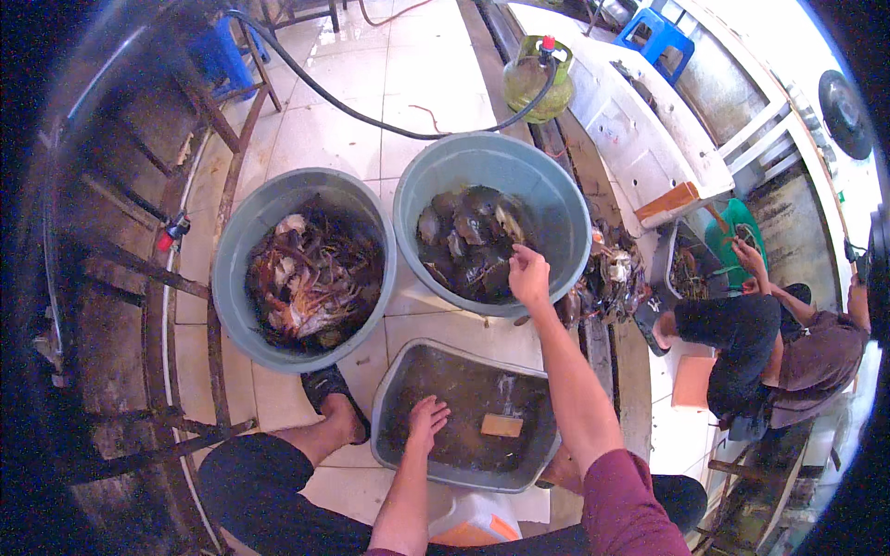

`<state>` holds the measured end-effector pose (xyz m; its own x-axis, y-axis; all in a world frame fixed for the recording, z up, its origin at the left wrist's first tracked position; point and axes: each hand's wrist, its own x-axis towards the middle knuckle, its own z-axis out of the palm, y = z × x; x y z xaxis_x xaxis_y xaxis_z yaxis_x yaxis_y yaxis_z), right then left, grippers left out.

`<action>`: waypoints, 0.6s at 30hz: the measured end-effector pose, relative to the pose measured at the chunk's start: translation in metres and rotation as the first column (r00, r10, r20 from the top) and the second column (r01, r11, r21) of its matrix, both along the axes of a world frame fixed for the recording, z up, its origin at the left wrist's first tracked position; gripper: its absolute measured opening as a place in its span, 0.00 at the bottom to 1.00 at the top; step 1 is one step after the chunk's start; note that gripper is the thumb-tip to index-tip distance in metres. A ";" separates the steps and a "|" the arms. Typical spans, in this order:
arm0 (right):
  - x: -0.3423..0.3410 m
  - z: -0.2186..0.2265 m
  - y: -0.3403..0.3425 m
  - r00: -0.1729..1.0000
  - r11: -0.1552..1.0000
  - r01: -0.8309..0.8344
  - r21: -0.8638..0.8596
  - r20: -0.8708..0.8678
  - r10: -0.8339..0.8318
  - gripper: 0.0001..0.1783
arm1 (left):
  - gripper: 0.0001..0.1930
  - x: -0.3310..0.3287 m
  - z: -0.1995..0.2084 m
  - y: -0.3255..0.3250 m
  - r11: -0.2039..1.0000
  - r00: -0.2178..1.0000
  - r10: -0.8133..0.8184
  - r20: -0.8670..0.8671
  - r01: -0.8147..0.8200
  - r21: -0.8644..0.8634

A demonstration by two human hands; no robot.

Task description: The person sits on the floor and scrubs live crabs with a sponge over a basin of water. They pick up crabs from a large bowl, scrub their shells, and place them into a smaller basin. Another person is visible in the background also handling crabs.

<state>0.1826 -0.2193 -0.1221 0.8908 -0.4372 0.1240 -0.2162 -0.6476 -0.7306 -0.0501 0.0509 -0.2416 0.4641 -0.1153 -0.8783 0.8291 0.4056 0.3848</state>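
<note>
My left hand is over a grey rectangular basin of murky brown water, its fingers stretched out and holding nothing. A wooden-backed brush or block lies in that water. Farther up, my right hand hangs over the near right part of a round grey-blue tub, fingers curled together. What they pinch, if anything, is too small to make out. Dark crabs lie in shallow water inside this tub. To its left, a second round tub holds a heap of pale and brown crab pieces.
A green gas cylinder with a black hose stands beyond the tubs. More crabs lie right of them. At right, a co-worker sits by a green basin. A metal frame runs along the left.
</note>
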 end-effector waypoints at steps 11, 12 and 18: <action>-0.286 -0.039 0.070 0.730 0.862 -0.493 -0.120 -0.596 0.335 0.38 | 0.28 -0.018 -0.052 -0.024 0.465 0.753 -0.638 0.164 0.207 0.861; -0.294 -0.042 0.072 0.728 0.858 -0.501 -0.112 -0.590 0.349 0.39 | 0.28 -0.022 -0.053 -0.018 0.419 0.734 -0.667 0.126 0.230 0.878; -0.304 -0.084 0.040 0.564 0.724 -0.690 0.007 -0.621 0.544 0.42 | 0.34 -0.030 -0.003 -0.025 0.203 0.610 -0.787 -0.092 0.397 0.895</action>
<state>-0.1213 -0.1792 -0.2059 0.8606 0.2203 -0.4592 -0.0067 -0.8966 -0.4428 -0.0798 0.0255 -0.2444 0.8398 0.1230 -0.5288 0.4026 -0.7945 0.4546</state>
